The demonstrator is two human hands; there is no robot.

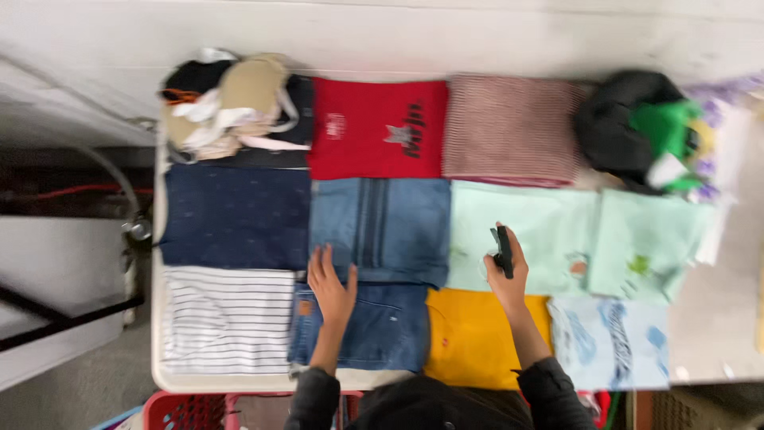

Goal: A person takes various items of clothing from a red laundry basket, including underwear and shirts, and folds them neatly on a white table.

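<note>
A white table point(159, 318) carries a grid of folded clothes. Along the far row lie a red shirt point(374, 127) and a red-and-white striped top point(509, 127), with a heap of small beige and black garments point(227, 99) at far left and a black and green bundle point(637, 127) at far right. In the middle row sit a navy dotted garment point(235, 215), a folded denim piece point(390, 227) and two mint green shirts point(549, 231). The near row holds a white striped shirt point(227, 318), folded jeans point(382, 326), a yellow shirt point(473, 338) and a pale blue printed shirt point(609, 342).

The left hand point(330, 287) rests flat, fingers spread apart, where the jeans meet the denim piece. The right hand point(505, 267) lies on the left mint shirt, fingers closed around a small black object point(503, 251). A red basket point(183, 410) stands at the near edge.
</note>
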